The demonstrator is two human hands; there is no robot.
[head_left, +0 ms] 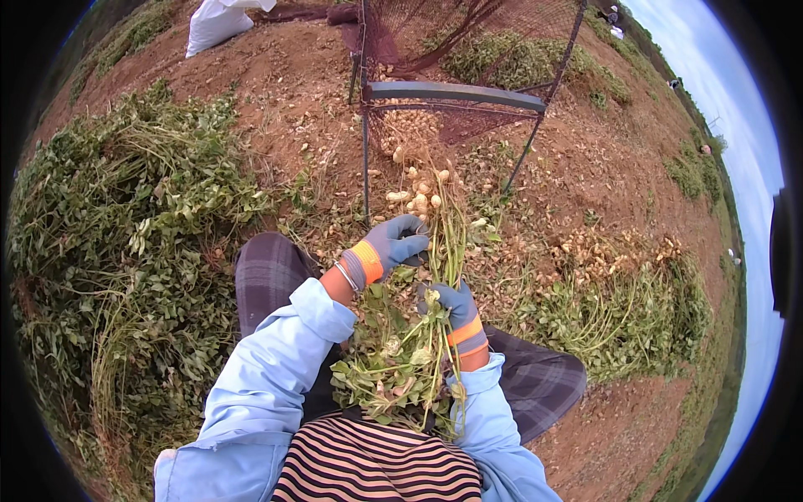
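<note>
The peanut plant (435, 276) runs lengthwise away from the person, pods (418, 197) at its far end; the right hand (456, 311) grips the stems. The left hand (393, 244) lies nearer the pods, fingers seemingly curled round the stalks.

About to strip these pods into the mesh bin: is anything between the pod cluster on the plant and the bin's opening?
Nothing visible. The pod cluster hangs just below the mesh bin, with only bare soil between. Left hand and right hand grip the plant stems lower down.

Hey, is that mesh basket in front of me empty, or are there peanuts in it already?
Not empty. Pale peanut pods lie heaped behind the dark red netting of the mesh basket. How full it is cannot be told.
</note>
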